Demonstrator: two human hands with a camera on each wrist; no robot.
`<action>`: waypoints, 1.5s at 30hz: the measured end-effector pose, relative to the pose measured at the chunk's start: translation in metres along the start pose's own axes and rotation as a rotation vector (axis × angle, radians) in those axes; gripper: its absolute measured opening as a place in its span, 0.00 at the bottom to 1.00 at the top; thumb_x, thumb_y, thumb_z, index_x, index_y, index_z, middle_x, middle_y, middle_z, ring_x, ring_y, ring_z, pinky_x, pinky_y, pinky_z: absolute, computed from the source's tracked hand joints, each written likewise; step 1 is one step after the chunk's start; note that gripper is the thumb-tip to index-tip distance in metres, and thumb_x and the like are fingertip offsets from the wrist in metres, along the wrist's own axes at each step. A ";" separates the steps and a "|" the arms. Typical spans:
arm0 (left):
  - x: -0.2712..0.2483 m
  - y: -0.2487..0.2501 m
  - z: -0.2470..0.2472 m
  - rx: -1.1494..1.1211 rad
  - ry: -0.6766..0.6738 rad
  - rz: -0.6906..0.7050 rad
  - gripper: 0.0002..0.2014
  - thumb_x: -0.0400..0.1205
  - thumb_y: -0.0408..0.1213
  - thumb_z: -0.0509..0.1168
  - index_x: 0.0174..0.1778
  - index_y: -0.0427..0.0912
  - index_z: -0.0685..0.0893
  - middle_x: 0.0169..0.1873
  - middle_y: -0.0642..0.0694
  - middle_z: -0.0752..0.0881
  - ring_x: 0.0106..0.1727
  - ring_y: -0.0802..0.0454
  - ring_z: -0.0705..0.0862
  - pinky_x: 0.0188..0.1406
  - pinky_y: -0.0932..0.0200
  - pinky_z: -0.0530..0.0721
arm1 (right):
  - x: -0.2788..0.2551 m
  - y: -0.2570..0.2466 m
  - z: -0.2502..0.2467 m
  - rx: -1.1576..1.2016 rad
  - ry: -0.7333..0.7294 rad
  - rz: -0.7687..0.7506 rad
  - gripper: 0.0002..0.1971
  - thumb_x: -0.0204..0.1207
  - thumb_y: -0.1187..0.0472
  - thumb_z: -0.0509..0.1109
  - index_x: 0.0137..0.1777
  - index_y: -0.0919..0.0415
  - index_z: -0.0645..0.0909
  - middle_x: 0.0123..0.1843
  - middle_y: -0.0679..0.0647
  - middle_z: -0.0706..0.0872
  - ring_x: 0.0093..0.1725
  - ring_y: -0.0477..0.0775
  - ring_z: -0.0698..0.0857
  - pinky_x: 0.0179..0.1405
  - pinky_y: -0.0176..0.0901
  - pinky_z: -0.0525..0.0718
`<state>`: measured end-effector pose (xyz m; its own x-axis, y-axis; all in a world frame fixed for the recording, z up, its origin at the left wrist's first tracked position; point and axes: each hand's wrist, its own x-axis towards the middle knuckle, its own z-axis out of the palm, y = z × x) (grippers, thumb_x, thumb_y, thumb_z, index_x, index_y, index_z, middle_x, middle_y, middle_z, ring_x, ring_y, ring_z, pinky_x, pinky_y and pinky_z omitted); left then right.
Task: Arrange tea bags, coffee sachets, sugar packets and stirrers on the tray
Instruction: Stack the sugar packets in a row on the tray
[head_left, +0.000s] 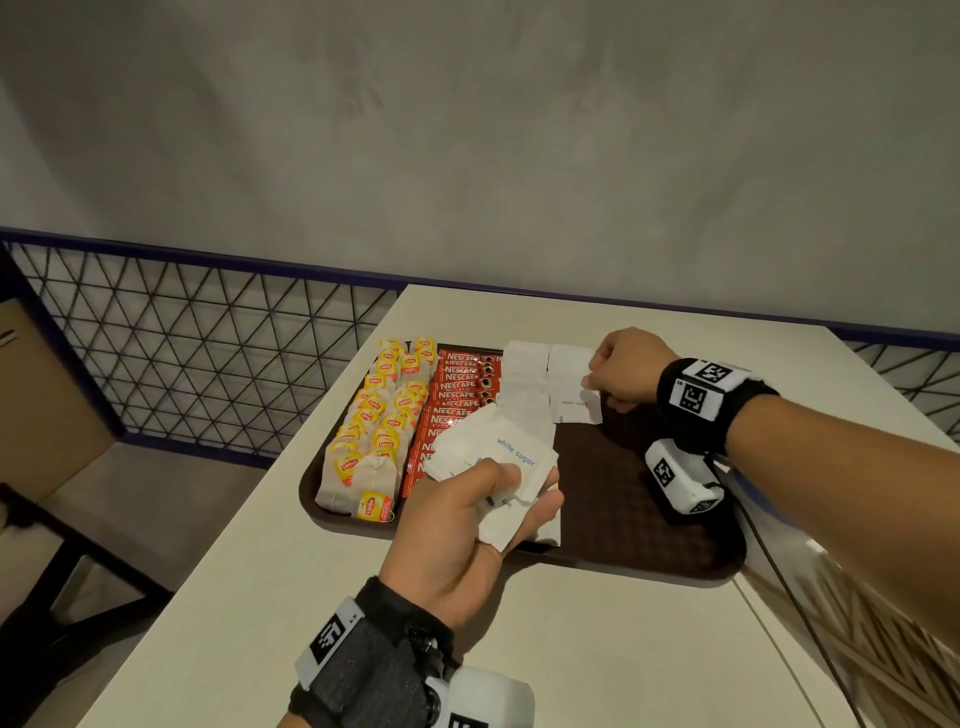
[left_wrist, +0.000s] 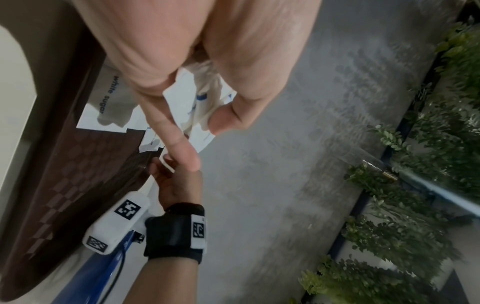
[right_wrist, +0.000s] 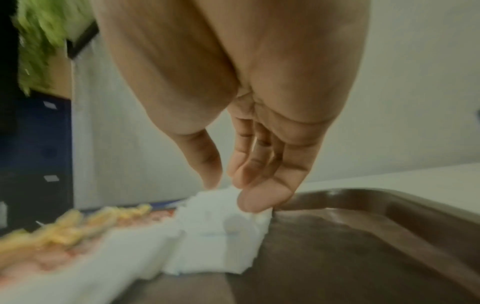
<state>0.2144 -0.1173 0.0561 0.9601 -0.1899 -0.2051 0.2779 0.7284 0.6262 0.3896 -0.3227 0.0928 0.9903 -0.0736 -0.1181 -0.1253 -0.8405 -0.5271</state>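
Note:
A brown tray (head_left: 649, 519) lies on the cream table. At its left are rows of yellow-tagged tea bags (head_left: 374, 431), then a column of red coffee sachets (head_left: 462, 384), then white sugar packets (head_left: 530, 364) laid flat at the far middle. My left hand (head_left: 524, 488) grips a bunch of sugar packets (head_left: 493, 441) above the tray's front; the thumb presses on the bunch (left_wrist: 187, 102). My right hand (head_left: 595, 382) pinches the edge of one sugar packet (head_left: 574, 402) at the right end of the rows; fingertips touch it (right_wrist: 221, 236). Wooden stirrers (head_left: 872, 649) lie off the tray, bottom right.
The tray's right half (right_wrist: 363, 246) is bare brown surface. A blue object (head_left: 753, 493) sits just past the tray's right rim. A black wire-mesh railing (head_left: 182, 353) runs along the table's left, with a grey wall behind. Green plants (left_wrist: 415, 185) show beyond the railing.

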 end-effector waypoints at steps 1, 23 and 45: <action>0.000 0.000 0.000 0.018 0.002 0.009 0.18 0.83 0.17 0.61 0.63 0.37 0.86 0.55 0.30 0.92 0.62 0.27 0.89 0.38 0.49 0.93 | -0.008 -0.005 -0.003 0.087 0.013 -0.038 0.08 0.79 0.61 0.78 0.52 0.65 0.86 0.43 0.59 0.90 0.38 0.58 0.91 0.44 0.53 0.94; 0.004 0.002 0.001 0.013 0.131 0.045 0.10 0.83 0.33 0.72 0.59 0.37 0.86 0.44 0.37 0.88 0.37 0.44 0.89 0.24 0.60 0.86 | -0.080 -0.008 -0.024 0.374 -0.111 -0.132 0.03 0.81 0.69 0.76 0.52 0.67 0.90 0.42 0.60 0.91 0.34 0.52 0.88 0.35 0.41 0.92; 0.000 0.006 0.001 -0.105 0.072 -0.076 0.11 0.86 0.37 0.64 0.53 0.33 0.87 0.41 0.31 0.90 0.42 0.34 0.88 0.32 0.53 0.90 | 0.011 0.002 0.012 -0.103 -0.075 0.020 0.14 0.65 0.61 0.90 0.46 0.63 0.91 0.43 0.58 0.94 0.39 0.58 0.91 0.51 0.53 0.95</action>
<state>0.2162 -0.1138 0.0607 0.9307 -0.2022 -0.3048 0.3413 0.7796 0.5251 0.3995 -0.3186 0.0809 0.9798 -0.0535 -0.1925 -0.1341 -0.8901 -0.4355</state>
